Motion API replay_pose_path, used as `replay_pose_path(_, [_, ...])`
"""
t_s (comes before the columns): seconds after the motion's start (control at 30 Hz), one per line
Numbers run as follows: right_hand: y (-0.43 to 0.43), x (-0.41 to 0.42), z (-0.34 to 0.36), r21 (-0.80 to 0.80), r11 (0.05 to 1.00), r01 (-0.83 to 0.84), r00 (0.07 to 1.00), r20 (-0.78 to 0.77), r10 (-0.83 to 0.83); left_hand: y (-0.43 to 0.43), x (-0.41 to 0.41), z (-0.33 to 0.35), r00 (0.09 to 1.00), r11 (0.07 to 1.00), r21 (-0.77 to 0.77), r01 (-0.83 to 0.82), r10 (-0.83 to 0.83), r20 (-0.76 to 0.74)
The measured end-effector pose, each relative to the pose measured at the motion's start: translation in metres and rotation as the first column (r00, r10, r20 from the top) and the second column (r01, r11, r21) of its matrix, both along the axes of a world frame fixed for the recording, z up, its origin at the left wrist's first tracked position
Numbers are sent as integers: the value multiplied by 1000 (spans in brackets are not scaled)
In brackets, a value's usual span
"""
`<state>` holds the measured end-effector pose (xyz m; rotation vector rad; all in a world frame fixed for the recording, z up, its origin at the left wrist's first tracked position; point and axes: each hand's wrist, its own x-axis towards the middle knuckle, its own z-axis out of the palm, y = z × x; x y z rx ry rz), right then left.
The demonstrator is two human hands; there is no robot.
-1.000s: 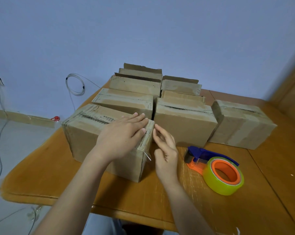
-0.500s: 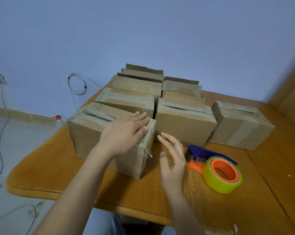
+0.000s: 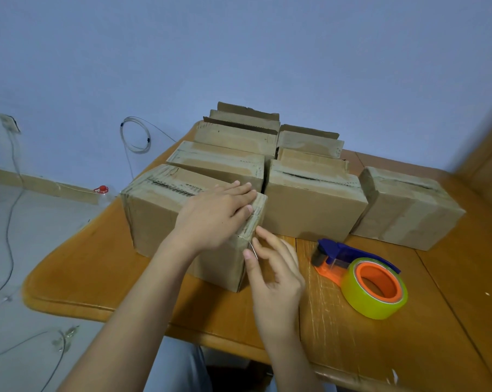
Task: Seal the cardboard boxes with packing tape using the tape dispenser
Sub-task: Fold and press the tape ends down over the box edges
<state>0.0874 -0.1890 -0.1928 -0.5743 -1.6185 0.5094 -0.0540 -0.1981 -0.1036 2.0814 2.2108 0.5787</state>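
The nearest cardboard box (image 3: 157, 213) lies at the table's front left, with tape along its top seam. My left hand (image 3: 213, 219) rests flat on the box's top right end, fingers straight. My right hand (image 3: 273, 267) is at the box's right front corner with its fingers spread and fairly straight. Its thumb and forefinger touch a small loose tail of clear tape (image 3: 252, 248) that sticks out there. The tape dispenser (image 3: 360, 275), blue and orange with a yellow-green roll, lies on the table to the right of my right hand, with nothing touching it.
Several more cardboard boxes stand behind and to the right, one (image 3: 312, 205) close against the near box, another (image 3: 408, 207) at the far right. The rear ones have raised flaps. The wooden table (image 3: 408, 349) ends near me. Cables hang on the wall and lie on the floor at left.
My right hand left the box's end face half a second ago and has come back to the corner by the tape tail. The left hand stayed flat on top.
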Motion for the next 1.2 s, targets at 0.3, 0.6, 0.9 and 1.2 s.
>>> replay_pose_path(0.3, [-1,2,5,-174,981,-88,993,-93,72,-2,0,-1,1000,1000,14,3,-3,-16])
replay_pose_path(0.6, [29,10,31,-395,898,-193,980,-36,194,-1,-1,0,999,1000,-1,28,-28,-45])
replay_pose_path(0.9, [77,6,77,-348,914,-208,807,467,362,-1,2,2,998,1000,-6,9,-9,-63])
replay_pose_path(1.2, [47,22,39,-266,951,-159,942,247,227,0,4,4,999,1000,13,-28,28,22])
